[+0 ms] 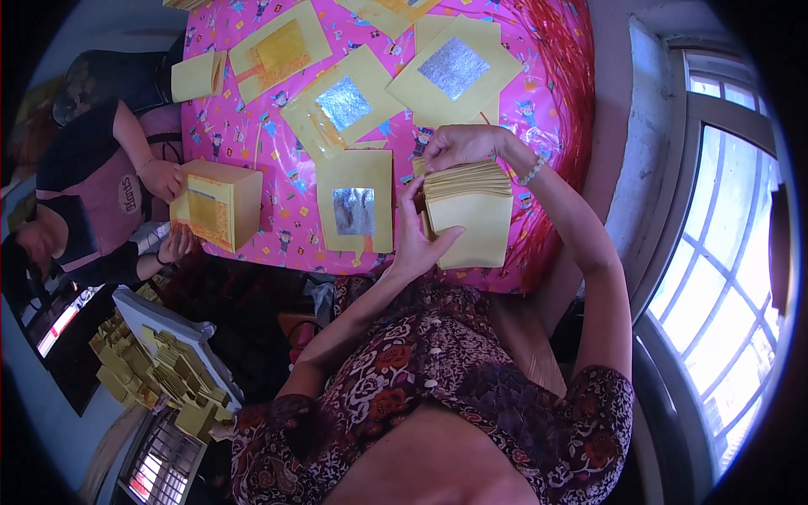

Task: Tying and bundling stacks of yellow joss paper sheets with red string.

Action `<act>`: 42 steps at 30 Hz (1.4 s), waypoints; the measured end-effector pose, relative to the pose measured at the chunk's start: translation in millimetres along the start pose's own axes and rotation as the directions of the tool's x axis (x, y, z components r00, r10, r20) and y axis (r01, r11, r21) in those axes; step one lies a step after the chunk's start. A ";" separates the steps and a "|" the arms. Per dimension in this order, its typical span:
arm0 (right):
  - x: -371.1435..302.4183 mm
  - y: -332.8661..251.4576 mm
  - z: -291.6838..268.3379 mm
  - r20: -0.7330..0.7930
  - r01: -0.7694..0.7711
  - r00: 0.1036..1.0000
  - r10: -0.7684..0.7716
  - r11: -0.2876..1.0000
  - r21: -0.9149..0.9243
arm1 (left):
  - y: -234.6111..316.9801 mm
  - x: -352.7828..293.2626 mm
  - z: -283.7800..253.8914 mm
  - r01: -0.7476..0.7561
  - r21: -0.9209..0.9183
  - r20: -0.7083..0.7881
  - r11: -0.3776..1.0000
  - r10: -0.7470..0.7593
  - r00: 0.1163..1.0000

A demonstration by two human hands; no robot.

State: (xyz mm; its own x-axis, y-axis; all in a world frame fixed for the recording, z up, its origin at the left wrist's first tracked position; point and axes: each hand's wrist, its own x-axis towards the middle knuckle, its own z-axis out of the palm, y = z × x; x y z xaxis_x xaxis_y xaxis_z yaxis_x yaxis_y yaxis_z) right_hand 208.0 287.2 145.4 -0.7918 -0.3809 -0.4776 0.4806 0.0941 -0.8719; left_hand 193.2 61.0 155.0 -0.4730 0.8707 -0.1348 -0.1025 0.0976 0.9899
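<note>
A thick stack of yellow paper sheets [470, 229] stands at the table's near edge, its layered edges [467, 179] facing up. My left hand [418, 242] grips the stack's left side, thumb across the front face. At the stack's far left corner, the fingers of my right hand [461, 148] are bent together in a pinch. What they hold there is hidden. Left of the stack lies a yellow sheet with a silver square [353, 212]. More yellow sheets with a silver patch [454, 69] lie beyond my right hand.
Red plastic strands [566, 109] run down the right side of the pink patterned tablecloth [295, 240]. On the left a co-worker [109, 181] holds a thick yellow paper block [240, 206]. Folded yellow papers [172, 358] rest at lower left; a window [715, 252] is at right.
</note>
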 end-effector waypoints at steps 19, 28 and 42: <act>3.9 2.4 -1.0 -0.050 -0.046 0.998 0.043 0.997 -0.064 | -13.7 7.8 -1.6 -0.016 0.022 -0.028 1.000 0.017 0.999; 7.0 7.8 0.7 -0.168 -0.045 0.986 0.015 0.983 -0.177 | -17.8 11.7 -4.3 0.040 0.048 -0.037 0.998 -0.038 0.999; -81.1 80.6 94.8 -0.743 0.331 0.619 0.257 0.772 0.543 | -20.5 26.7 -8.8 0.220 -0.110 -0.014 0.969 -0.222 0.975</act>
State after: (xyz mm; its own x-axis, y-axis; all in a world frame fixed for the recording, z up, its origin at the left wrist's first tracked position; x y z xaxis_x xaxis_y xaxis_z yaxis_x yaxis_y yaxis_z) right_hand 346.7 238.4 124.2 -0.6464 0.4715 -0.5999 0.3135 -0.5527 -0.7722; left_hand 175.0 78.0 130.7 -0.4505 0.8203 -0.3522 -0.2999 0.2326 0.9252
